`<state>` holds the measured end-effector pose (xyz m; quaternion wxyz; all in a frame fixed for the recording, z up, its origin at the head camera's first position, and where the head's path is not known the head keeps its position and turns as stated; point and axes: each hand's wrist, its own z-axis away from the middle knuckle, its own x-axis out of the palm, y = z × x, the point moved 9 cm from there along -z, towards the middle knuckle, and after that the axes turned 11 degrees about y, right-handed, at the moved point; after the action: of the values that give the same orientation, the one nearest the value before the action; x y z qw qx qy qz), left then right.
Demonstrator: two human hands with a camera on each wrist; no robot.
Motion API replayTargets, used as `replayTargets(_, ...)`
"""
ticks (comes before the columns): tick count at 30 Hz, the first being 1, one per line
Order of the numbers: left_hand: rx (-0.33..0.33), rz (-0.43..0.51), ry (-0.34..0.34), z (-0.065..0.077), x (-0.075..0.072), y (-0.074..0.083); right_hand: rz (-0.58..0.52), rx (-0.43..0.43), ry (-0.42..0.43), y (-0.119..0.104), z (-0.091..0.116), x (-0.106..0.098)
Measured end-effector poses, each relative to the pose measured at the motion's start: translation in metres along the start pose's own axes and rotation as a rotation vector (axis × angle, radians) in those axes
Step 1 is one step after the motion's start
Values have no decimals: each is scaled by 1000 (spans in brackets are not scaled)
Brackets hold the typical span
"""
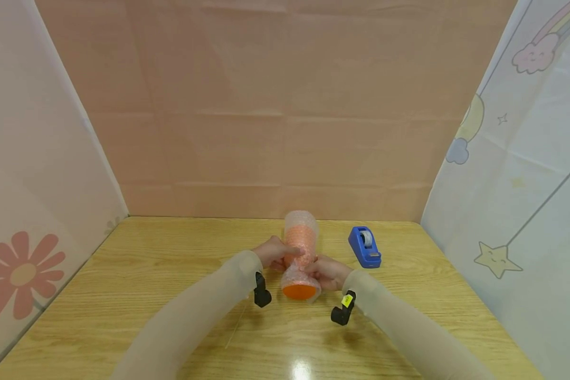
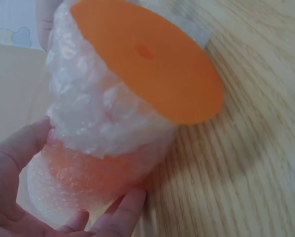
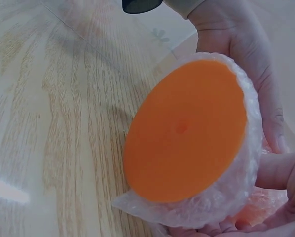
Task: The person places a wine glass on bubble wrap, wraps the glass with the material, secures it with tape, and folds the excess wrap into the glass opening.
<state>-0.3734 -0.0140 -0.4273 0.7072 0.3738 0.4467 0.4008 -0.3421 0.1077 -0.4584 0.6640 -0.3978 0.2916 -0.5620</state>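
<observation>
An orange object with a flat round end lies on the table, wrapped in clear bubble wrap. That round end faces me, bare, with a small dimple in its centre in both wrist views. The wrap narrows just behind it, and its far end reaches past the orange. From the left, my left hand grips the wrapped body, thumb on one side and fingers on the other. My right hand holds the wrap at the narrow part from the right. A loose flap of wrap sticks out beside the round end.
To the right of the bundle stands a blue tape dispenser with a roll of tape. The wooden table ends at a pinkish-brown backdrop. Patterned white sheets hang at both sides.
</observation>
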Motion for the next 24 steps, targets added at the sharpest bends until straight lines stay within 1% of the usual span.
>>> replayTargets(3, -14, 1, 4, -5, 0, -3, -1, 7, 3, 0, 0, 0)
replayTargets(7, -22, 5, 16, -7, 0, -4, 5, 8, 1, 0, 0, 0)
replayTargets(14, -66, 49, 53, -3, -1, -6, 3, 3, 6, 0, -1, 0)
replayTargets(18, -82, 59, 62, -1, 0, -7, 3, -1, -21, 0, 0, 2)
replayTargets(21, -81, 66, 68, -1, 1, -7, 40, -14, -44, -1, 2, 3)
replayTargets(24, -73, 73, 72, -1, 1, -7, 125, -42, -38, -3, 2, 1)
